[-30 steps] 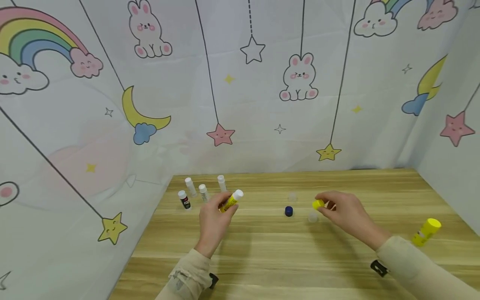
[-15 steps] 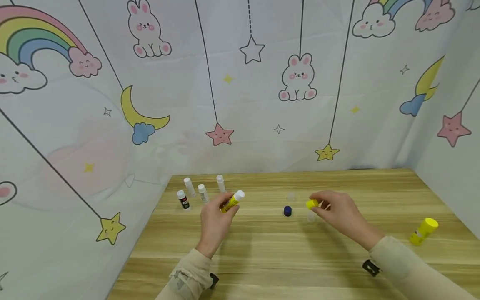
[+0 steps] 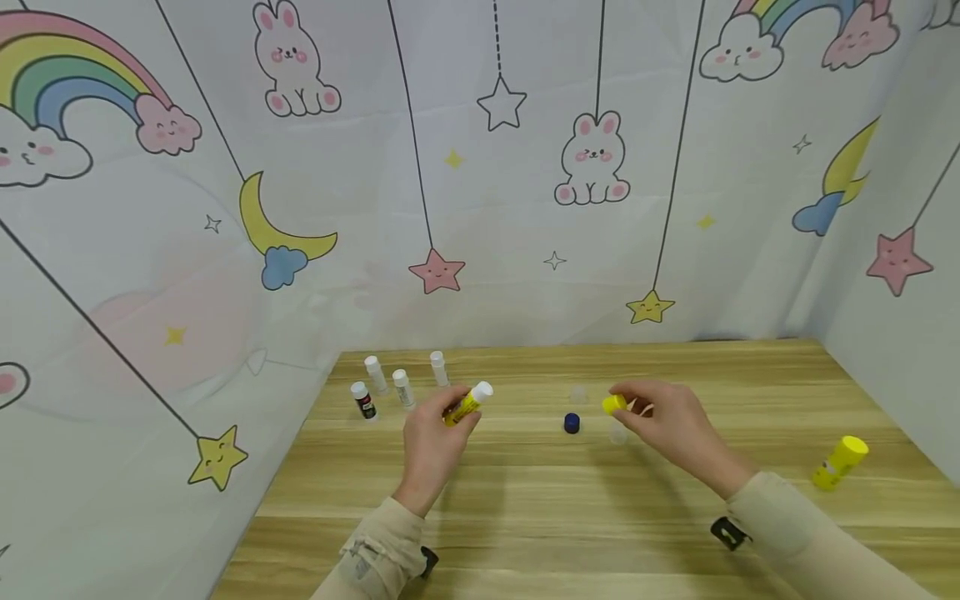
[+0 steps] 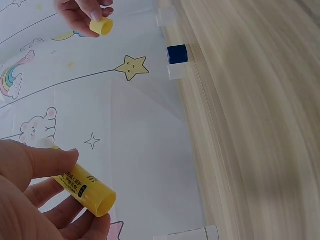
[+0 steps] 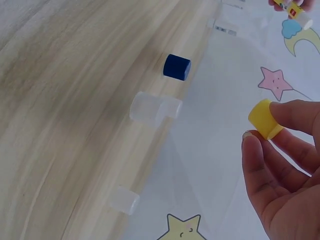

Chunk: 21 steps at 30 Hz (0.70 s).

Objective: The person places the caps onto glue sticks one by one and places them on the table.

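My left hand (image 3: pixel 437 437) grips a yellow glue stick (image 3: pixel 462 408), tilted with its white end up and to the right. In the left wrist view the yellow tube's (image 4: pixel 90 192) lower end faces the camera, and thumb and fingers wrap its middle. My right hand (image 3: pixel 671 425) pinches a yellow cap (image 3: pixel 614 404) between thumb and fingertips, held up above the table. The right wrist view shows the same cap (image 5: pixel 262 119) against the white backdrop. Below and left of the right hand are a dark blue cap (image 3: pixel 572 423) and translucent caps (image 3: pixel 618 433).
Several glue sticks with white caps stand at the back left, one with a black label (image 3: pixel 364 402). A larger yellow glue stick (image 3: pixel 840 462) stands at the right. The wooden table (image 3: pixel 525 533) meets a printed cloth backdrop (image 3: pixel 495 208) along its back and sides.
My right hand has moved left with the yellow cap, closer to the glue stick. The left hand keeps its grip and has shifted slightly right. The head view has turned a little.
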### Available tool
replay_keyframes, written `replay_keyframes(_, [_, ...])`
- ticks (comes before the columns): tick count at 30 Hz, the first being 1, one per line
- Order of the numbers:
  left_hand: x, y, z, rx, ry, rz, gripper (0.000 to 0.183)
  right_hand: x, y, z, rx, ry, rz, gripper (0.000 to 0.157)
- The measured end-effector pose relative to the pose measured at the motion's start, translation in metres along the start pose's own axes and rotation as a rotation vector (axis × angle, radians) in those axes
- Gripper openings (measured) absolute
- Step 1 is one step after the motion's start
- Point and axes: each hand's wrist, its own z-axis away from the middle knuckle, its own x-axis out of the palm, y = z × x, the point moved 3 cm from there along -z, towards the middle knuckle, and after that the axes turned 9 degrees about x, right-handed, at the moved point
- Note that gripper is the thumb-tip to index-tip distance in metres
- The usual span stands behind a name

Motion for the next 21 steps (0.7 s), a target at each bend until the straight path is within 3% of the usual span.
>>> replay_keyframes(21, [0.01,0.002,-0.001,-0.01,-0.011,0.041,0.033,-0.002,-0.025,-0.012,-0.018,0.026,-0.082,0.03])
